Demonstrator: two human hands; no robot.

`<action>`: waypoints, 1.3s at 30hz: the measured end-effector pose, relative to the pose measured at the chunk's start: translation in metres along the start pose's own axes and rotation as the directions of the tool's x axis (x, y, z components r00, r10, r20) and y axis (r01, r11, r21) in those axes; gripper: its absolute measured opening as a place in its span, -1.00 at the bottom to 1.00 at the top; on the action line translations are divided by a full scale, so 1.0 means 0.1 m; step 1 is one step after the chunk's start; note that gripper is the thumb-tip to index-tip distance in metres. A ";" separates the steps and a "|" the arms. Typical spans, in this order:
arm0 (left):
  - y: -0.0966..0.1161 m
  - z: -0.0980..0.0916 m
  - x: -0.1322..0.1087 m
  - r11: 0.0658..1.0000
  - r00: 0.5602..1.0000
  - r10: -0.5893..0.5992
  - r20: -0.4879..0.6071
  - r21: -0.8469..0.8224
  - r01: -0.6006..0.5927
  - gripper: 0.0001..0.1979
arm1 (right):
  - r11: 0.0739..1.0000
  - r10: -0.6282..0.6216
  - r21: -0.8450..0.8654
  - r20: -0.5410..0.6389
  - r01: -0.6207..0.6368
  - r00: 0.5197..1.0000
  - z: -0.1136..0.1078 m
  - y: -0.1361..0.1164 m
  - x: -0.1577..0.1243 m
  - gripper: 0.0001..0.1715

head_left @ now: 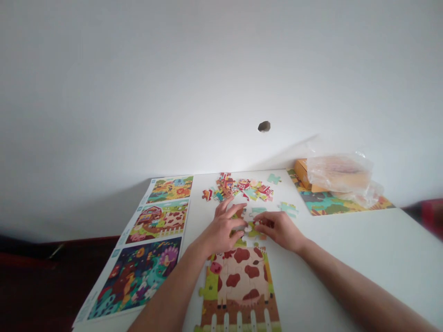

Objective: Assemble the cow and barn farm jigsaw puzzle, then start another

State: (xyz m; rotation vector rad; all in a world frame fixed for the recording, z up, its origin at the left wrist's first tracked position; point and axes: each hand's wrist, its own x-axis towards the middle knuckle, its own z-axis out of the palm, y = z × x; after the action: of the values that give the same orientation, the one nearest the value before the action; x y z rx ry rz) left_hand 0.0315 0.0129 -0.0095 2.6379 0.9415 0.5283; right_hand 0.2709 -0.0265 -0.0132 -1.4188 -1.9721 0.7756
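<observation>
A partly joined jigsaw puzzle [238, 276] shows a spotted cow above a white fence, on the white table in front of me. My left hand [224, 227] has its fingers spread over brown and green pieces just beyond the cow; it partly hides them. My right hand [279, 228] pinches a small green puzzle piece [250, 227] by its edge, close to the left fingertips. Beside the right hand lie pale blue-green pieces [289, 209]. Farther back is a heap of loose pieces [244, 186] with red barn parts.
Three picture sheets [147, 272] lie along the left table edge, one showing the same cow and barn. At the back right, a clear plastic bag [341, 173] rests over an orange box [301, 171] on a colourful board [320, 208]. The wall [221, 92] behind has a hole.
</observation>
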 end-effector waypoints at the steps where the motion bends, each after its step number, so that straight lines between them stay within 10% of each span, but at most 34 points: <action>1: 0.00 0.00 0.00 1.000 1.000 0.000 -0.002 0.006 0.000 -0.83 | 0.999 -0.024 -0.023 0.022 0.025 0.999 0.03 -0.01 0.00 -0.74; 11: -0.01 -0.04 -0.02 0.999 0.999 0.039 0.005 0.034 -0.040 -0.73 | 0.938 -0.268 -0.166 0.207 0.303 0.941 -0.14 0.04 -0.04 -0.64; 39: -0.10 0.02 -0.07 0.995 0.998 0.060 0.033 -0.080 -0.058 -0.70 | 0.917 -0.348 -0.094 0.293 0.389 0.891 -0.14 -0.01 -0.05 -0.60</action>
State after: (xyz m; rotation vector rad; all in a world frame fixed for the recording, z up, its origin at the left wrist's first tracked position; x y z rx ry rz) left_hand 0.0220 0.0160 -0.0164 2.6020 0.8172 0.5194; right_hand 0.2817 -0.0302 -0.0036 -1.0010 -2.4631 0.6824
